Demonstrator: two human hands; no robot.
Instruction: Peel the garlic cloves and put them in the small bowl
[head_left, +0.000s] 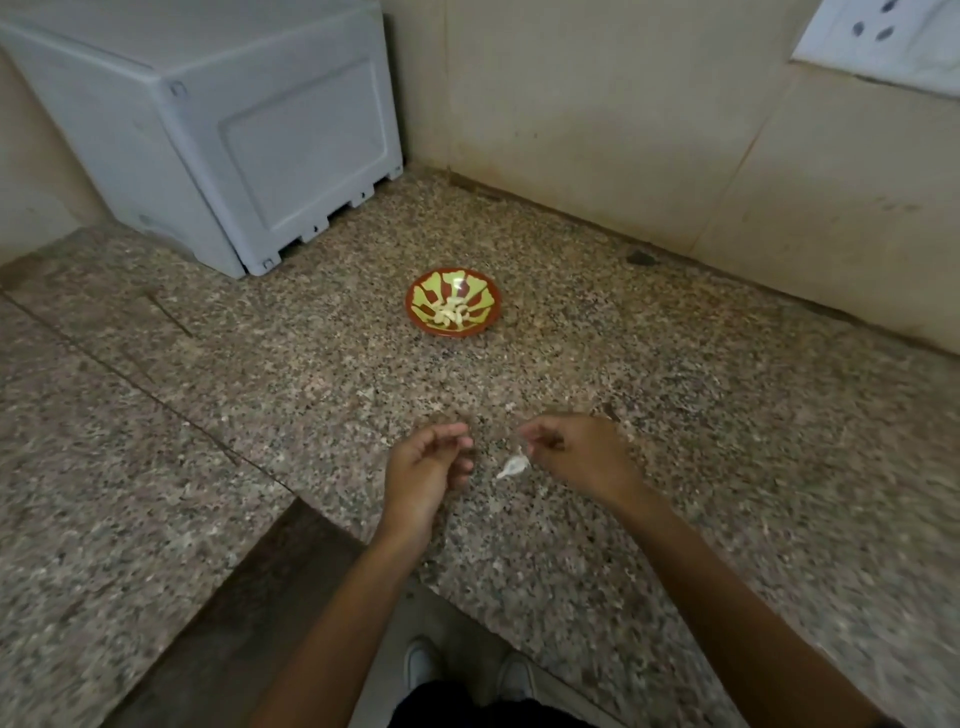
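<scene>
The small bowl (454, 305), red with a yellow-green pattern, stands on the granite counter and holds several peeled garlic cloves (451, 314). Both hands hover over the counter well in front of it, a short gap between them. My right hand (576, 454) pinches a thin white piece of garlic skin (511, 466), which dangles from its fingertips towards the gap. My left hand (431, 467) has its fingers curled inward with the thumb near the index finger. Blur hides whether anything lies between them.
A grey plastic box-like appliance (218, 135) stands at the back left of the speckled counter (675, 415). A beige tiled wall (675, 130) closes the back and right, with a white socket plate (883, 41) high up. The counter's front edge drops to the floor, where my shoes (467, 670) show.
</scene>
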